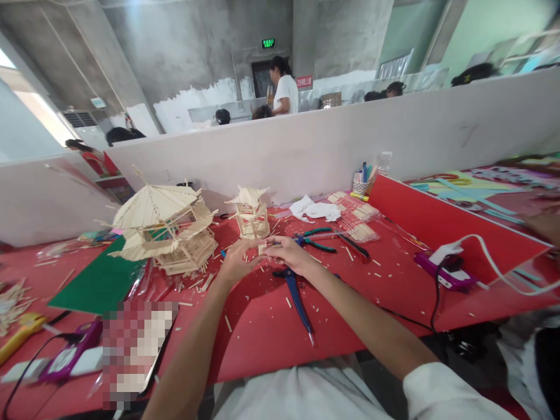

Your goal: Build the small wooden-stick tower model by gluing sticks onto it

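Note:
My left hand (237, 262) and my right hand (287, 254) meet over the middle of the red table. Their fingertips close around short pale wooden sticks (261, 248), partly hidden by the fingers. Right behind them stands a small stick-built pavilion (251, 219) with a pointed roof. A larger stick pavilion (168, 227) is to the left of my hands. Beneath my right hand lies a blue-handled cutting tool (298, 300) with a silver tip toward me. Green-and-black pliers (321, 240) lie just beyond my right hand.
A green board (102, 280), a phone-like slab (140, 350) and a yellow glue gun (21, 332) are at left. Bagged sticks (361, 224) and white tissue (314, 209) lie behind. A purple power strip (446, 271) sits by a red panel (455, 221) at right. Wood scraps litter the table.

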{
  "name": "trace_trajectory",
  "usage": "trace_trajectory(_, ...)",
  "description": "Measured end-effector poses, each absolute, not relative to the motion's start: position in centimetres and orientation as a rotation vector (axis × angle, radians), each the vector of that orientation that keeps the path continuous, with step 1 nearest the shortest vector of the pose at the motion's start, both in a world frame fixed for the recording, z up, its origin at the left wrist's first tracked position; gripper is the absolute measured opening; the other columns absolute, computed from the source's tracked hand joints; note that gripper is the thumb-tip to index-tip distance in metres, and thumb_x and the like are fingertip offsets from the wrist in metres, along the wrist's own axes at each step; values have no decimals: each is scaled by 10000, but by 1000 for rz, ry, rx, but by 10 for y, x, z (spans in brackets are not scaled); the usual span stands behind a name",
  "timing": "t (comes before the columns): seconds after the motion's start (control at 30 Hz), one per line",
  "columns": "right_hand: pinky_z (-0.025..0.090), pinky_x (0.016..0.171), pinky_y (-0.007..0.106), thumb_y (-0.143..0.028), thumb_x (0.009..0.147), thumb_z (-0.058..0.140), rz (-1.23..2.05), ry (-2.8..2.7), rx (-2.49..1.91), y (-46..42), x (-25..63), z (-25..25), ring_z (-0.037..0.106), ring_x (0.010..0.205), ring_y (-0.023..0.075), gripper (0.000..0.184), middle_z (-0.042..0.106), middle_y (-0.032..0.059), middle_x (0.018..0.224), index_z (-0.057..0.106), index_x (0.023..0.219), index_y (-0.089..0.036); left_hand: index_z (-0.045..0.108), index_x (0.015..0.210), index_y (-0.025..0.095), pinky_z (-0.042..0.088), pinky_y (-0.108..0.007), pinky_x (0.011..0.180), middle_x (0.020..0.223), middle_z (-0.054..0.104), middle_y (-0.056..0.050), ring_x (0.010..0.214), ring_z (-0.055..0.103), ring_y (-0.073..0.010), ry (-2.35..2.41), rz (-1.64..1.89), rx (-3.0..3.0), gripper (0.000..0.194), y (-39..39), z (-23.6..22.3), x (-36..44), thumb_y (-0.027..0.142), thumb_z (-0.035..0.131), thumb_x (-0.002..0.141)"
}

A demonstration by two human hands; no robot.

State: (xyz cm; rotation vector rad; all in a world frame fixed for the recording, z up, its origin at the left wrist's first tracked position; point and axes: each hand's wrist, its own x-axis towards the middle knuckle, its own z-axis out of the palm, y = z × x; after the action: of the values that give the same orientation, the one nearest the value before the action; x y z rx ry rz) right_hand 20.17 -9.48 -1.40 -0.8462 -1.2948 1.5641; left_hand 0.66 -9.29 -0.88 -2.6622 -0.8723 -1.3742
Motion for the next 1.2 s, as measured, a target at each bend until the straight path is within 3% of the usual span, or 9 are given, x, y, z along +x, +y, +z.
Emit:
trace_trajectory(0.13,281,385,149,-307,602,835,1598,-1288,-803,-97,200,-13,518,481,64,482,688,9,715,650,1020,-155,641,1137,220,531,-342,853,1012,718,-76,936,666,-195,-883,-1348,-2733,343,-96,-5,8,332,700,819)
trace_trajectory(0.33,368,440,164,-259,538,856,1610,-1223,-800,-101,195,-9,537,495,67,428,700,22,726,675,904,-132,649,1133,228,531,-349,865,1034,704,-77,966,652,-205,-908,-1357,-2789,356,-99,-3,9,341,716,802)
trace_trajectory(0.67,319,437,170,-312,608,820,1550,-1290,-791,-98,198,-13,472,459,57,370,626,-25,580,698,910,-135,613,1209,245,516,-353,884,1090,694,-73,1000,632,-206,-915,-1343,-2813,433,-95,-7,7,340,721,800)
trace_trajectory(0.93,363,456,175,-279,581,837,1592,-1239,-755,-100,197,-8,507,479,60,403,695,10,700,685,928,-141,584,1249,242,501,-376,924,1154,677,-86,1050,619,-212,-960,-1301,-2860,453,-96,-7,8,319,703,819)
trace_trajectory(1.2,330,413,161,-265,589,841,1584,-1267,-787,-100,197,-10,505,459,57,421,683,2,684,678,960,-155,617,1193,234,512,-384,916,1140,686,-96,1032,642,-214,-947,-1352,-2851,381,-96,-7,9,318,689,828)
